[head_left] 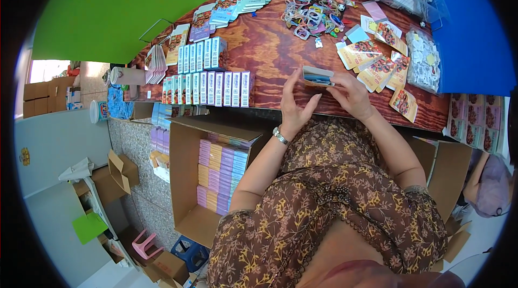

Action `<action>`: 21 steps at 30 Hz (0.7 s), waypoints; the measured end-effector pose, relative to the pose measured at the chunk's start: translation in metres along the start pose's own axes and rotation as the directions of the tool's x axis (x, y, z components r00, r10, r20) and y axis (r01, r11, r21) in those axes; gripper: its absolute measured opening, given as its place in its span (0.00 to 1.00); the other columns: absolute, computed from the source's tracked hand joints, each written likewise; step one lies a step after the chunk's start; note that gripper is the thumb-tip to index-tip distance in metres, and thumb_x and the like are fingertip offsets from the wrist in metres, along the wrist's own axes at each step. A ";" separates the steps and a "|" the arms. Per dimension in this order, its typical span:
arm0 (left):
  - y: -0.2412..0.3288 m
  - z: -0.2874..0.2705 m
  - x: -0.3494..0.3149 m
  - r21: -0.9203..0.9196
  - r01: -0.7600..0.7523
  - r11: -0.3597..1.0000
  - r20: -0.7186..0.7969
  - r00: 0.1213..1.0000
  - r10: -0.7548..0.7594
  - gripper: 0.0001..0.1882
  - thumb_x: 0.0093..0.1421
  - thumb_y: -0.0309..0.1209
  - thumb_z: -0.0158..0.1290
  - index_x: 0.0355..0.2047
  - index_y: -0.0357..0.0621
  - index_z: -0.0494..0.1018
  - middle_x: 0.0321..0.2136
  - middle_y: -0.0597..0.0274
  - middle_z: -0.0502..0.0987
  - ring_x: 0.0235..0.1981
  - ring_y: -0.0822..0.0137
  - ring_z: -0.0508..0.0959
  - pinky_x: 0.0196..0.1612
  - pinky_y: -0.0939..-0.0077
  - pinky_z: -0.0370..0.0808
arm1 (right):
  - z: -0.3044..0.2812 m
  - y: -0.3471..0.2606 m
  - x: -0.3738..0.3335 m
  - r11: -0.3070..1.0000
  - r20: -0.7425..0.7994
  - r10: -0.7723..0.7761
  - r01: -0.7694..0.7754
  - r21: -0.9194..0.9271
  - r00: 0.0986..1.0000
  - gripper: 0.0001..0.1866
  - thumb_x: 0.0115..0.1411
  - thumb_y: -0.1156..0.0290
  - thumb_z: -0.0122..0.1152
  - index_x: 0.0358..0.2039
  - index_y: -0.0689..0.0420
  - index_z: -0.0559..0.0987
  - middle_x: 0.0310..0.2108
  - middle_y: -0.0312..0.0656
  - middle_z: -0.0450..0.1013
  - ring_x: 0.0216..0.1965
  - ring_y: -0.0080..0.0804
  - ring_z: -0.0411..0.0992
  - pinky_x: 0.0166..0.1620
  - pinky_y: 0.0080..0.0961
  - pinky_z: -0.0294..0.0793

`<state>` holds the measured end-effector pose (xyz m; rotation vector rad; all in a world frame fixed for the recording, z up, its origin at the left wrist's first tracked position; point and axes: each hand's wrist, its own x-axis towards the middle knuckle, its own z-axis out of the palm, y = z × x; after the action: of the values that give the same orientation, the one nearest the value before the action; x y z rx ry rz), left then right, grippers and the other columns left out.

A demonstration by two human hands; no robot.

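Pinching right hand [352, 94]: your grip is holding the small box [317, 74].
Left hand [296, 107]: your grip is resting half-open alongside.
Small box: overtight pinching is risking buckling.

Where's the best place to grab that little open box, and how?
The little box: probably pinch its short left and right ends, coming from both sides. Its long opening faces the camera, blue contents showing, so this keeps it uncovered.

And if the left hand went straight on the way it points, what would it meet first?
The left hand would likely pass the small box beside it, cross bare table and meet the pile of colourful bands first; the hand's height is unclear.
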<state>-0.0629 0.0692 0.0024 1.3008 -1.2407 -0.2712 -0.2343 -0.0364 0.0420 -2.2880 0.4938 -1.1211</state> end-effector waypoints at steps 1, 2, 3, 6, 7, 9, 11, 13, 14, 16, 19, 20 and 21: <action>0.001 -0.002 0.000 0.021 0.030 0.999 0.053 0.998 -0.031 0.43 0.52 0.26 0.69 0.65 0.36 0.59 0.61 0.45 0.68 0.62 0.48 0.70 0.62 0.59 0.69 | -0.001 0.001 -0.002 1.000 0.011 0.026 -0.027 0.015 1.000 0.22 0.53 0.80 0.72 0.48 0.59 0.75 0.42 0.50 0.78 0.43 0.47 0.79 0.43 0.35 0.79; 0.003 -0.004 0.001 0.043 0.058 0.997 0.105 0.992 -0.063 0.40 0.52 0.26 0.68 0.64 0.37 0.61 0.60 0.45 0.69 0.62 0.48 0.70 0.62 0.58 0.69 | -0.001 0.002 -0.005 0.998 0.022 0.053 -0.053 0.031 0.998 0.22 0.53 0.80 0.72 0.48 0.59 0.75 0.42 0.49 0.78 0.43 0.47 0.79 0.44 0.36 0.79; 0.004 -0.004 0.002 0.040 0.055 0.998 0.110 0.992 -0.059 0.40 0.52 0.26 0.68 0.64 0.37 0.61 0.60 0.45 0.69 0.62 0.48 0.70 0.62 0.58 0.69 | -0.002 0.002 -0.004 0.998 0.017 0.054 -0.055 0.027 0.998 0.22 0.53 0.80 0.72 0.48 0.59 0.75 0.42 0.49 0.78 0.43 0.47 0.79 0.44 0.36 0.79; 0.006 -0.006 0.007 0.036 0.025 0.999 0.087 0.996 -0.028 0.35 0.52 0.25 0.67 0.60 0.38 0.67 0.58 0.45 0.72 0.61 0.47 0.71 0.61 0.57 0.70 | -0.003 0.002 -0.004 0.999 0.000 0.018 -0.018 0.037 1.000 0.21 0.54 0.81 0.71 0.48 0.59 0.76 0.41 0.49 0.78 0.42 0.47 0.78 0.43 0.34 0.80; 0.007 -0.007 0.008 0.064 0.007 0.998 0.091 0.996 -0.012 0.34 0.52 0.24 0.67 0.59 0.38 0.68 0.57 0.46 0.73 0.60 0.46 0.72 0.61 0.57 0.70 | -0.002 0.004 -0.007 0.997 0.028 0.044 -0.046 0.067 0.999 0.21 0.54 0.81 0.71 0.48 0.59 0.76 0.41 0.49 0.77 0.41 0.46 0.78 0.43 0.34 0.80; 0.010 -0.010 0.009 0.095 -0.025 0.995 0.093 0.996 0.016 0.30 0.52 0.23 0.67 0.56 0.39 0.71 0.54 0.47 0.75 0.58 0.46 0.73 0.59 0.57 0.72 | -0.001 0.006 -0.010 0.994 0.050 0.039 -0.044 0.095 0.998 0.21 0.54 0.82 0.70 0.49 0.59 0.77 0.43 0.49 0.77 0.39 0.45 0.78 0.42 0.33 0.80; 0.006 -0.010 0.013 0.084 -0.043 0.996 0.106 0.994 0.034 0.28 0.52 0.23 0.67 0.55 0.39 0.73 0.53 0.48 0.75 0.57 0.46 0.74 0.59 0.57 0.72 | -0.003 0.009 -0.006 0.996 0.054 0.034 -0.038 0.075 0.998 0.21 0.54 0.81 0.70 0.49 0.59 0.78 0.43 0.48 0.77 0.40 0.45 0.78 0.42 0.33 0.80; 0.007 -0.009 0.012 0.064 -0.054 0.997 0.127 0.991 0.045 0.27 0.52 0.22 0.66 0.53 0.40 0.74 0.53 0.48 0.75 0.57 0.47 0.75 0.58 0.57 0.72 | -0.007 0.009 -0.008 0.998 0.058 0.044 -0.046 0.049 0.997 0.20 0.54 0.81 0.70 0.48 0.59 0.78 0.44 0.48 0.77 0.41 0.44 0.78 0.43 0.33 0.80; 0.009 -0.008 0.013 0.047 -0.016 0.999 0.142 0.990 0.009 0.25 0.53 0.22 0.66 0.52 0.40 0.75 0.52 0.49 0.76 0.56 0.48 0.75 0.58 0.58 0.73 | -0.009 0.009 -0.007 0.999 0.061 0.034 -0.037 0.034 0.998 0.20 0.54 0.81 0.69 0.48 0.59 0.79 0.44 0.47 0.77 0.42 0.44 0.78 0.44 0.33 0.80; 0.011 -0.004 0.014 0.001 0.013 1.000 0.179 0.984 -0.013 0.22 0.53 0.22 0.65 0.50 0.41 0.76 0.51 0.50 0.76 0.55 0.49 0.76 0.57 0.58 0.73 | -0.016 0.008 -0.007 0.999 0.050 0.040 -0.039 -0.013 0.998 0.19 0.55 0.81 0.69 0.48 0.58 0.80 0.44 0.47 0.77 0.43 0.44 0.78 0.45 0.32 0.79; 0.017 0.003 0.020 0.061 0.044 0.997 0.207 0.977 -0.056 0.17 0.54 0.22 0.65 0.46 0.40 0.79 0.47 0.53 0.79 0.52 0.51 0.78 0.55 0.60 0.74 | -0.025 0.013 -0.014 0.996 0.078 -0.051 0.056 -0.072 0.996 0.15 0.58 0.77 0.67 0.47 0.56 0.81 0.47 0.44 0.78 0.45 0.42 0.78 0.48 0.34 0.78; 0.015 0.002 0.019 0.132 0.023 0.991 0.235 0.970 -0.054 0.16 0.55 0.22 0.64 0.45 0.40 0.79 0.45 0.54 0.80 0.51 0.52 0.78 0.55 0.61 0.74 | -0.021 0.021 -0.018 0.990 0.109 -0.065 0.078 -0.115 0.992 0.14 0.59 0.75 0.66 0.46 0.55 0.82 0.48 0.43 0.78 0.46 0.42 0.78 0.49 0.34 0.78; 0.011 0.000 0.019 0.126 0.026 0.992 0.220 0.974 -0.054 0.14 0.55 0.21 0.64 0.43 0.40 0.80 0.45 0.53 0.80 0.50 0.51 0.79 0.55 0.60 0.75 | -0.011 0.031 -0.024 0.995 0.093 -0.061 0.068 -0.075 0.994 0.14 0.62 0.70 0.65 0.48 0.54 0.81 0.48 0.43 0.77 0.50 0.41 0.77 0.51 0.37 0.77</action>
<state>-0.0612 0.0586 0.0216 1.4318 -1.4400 -0.3830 -0.2597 -0.0510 0.0142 -2.4262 0.4383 -1.0394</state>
